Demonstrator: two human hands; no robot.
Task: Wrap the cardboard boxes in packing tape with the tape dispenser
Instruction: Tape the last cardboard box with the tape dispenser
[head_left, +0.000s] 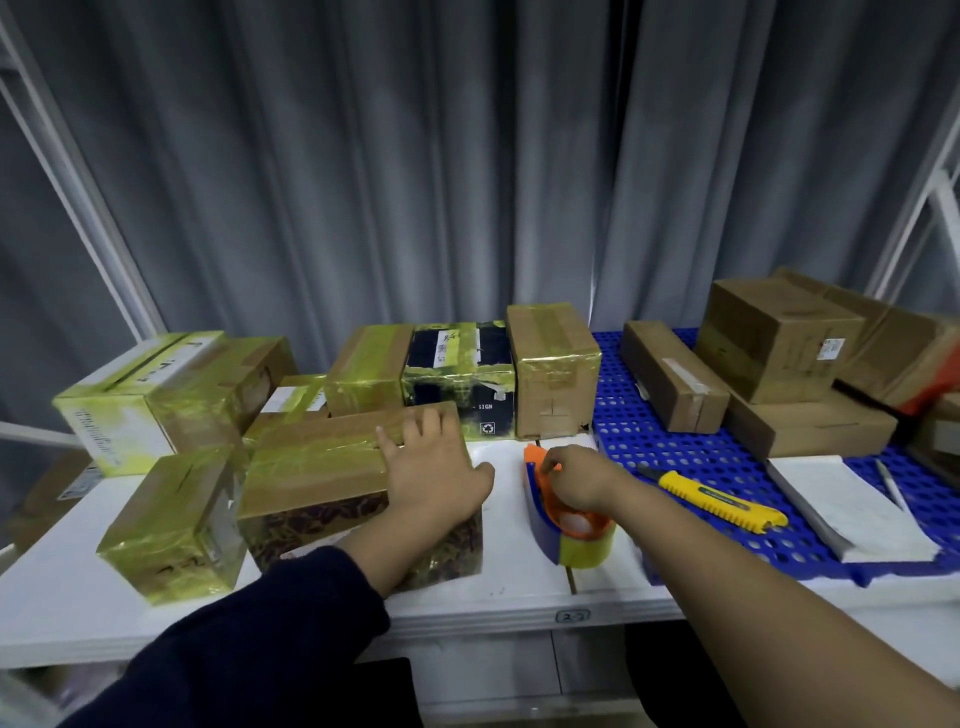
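The left hand (436, 470) lies flat, fingers spread, on the taped box (311, 462). The right hand (576, 480) curls round the tape dispenser (569, 540), which stands on the tabletop (509, 584) at the box's three o'clock. Pin the box firmly, lift the dispenser squarely, and start the tape on a bare edge.
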